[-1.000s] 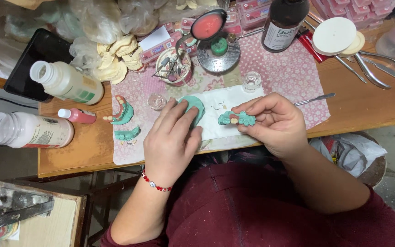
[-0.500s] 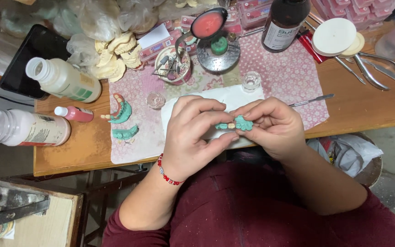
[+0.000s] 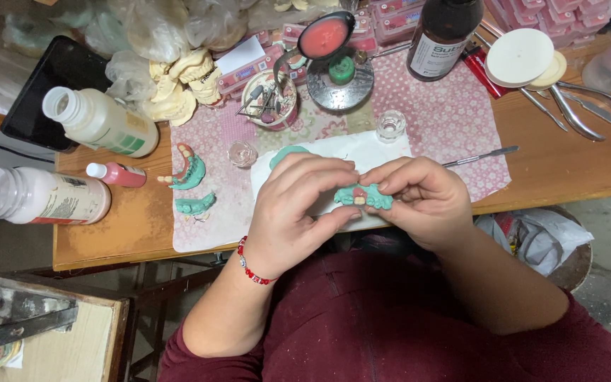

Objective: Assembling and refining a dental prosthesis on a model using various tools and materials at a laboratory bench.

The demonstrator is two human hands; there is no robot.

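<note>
While both hands meet over a white sheet (image 3: 383, 152) on the wooden tabletop (image 3: 567, 163), they share one small green dental cast (image 3: 363, 197) with a few pale and pink teeth set in it. The left hand (image 3: 295, 212) closes its grip on the cast's near end, thumb underneath and fingers curled over the top; the right hand (image 3: 426, 201) pinches the far end between thumb and fingertips. Just beyond the grip, partly hidden by the left fingers, a second green piece (image 3: 286, 153) lies on the sheet. Further out to the left of the grip, two more green casts (image 3: 191, 185) rest on a pink patterned cloth (image 3: 454, 120), near a small pink-filled bottle (image 3: 116, 174) and two larger white bottles (image 3: 100, 122). A thin metal spatula (image 3: 481, 156) lies just right of the grip, touching neither hand. Behind it stand a dark brown bottle (image 3: 441, 37) and a small round mirror (image 3: 325, 37). A red beaded bracelet (image 3: 250, 267) circles the left wrist.
</note>
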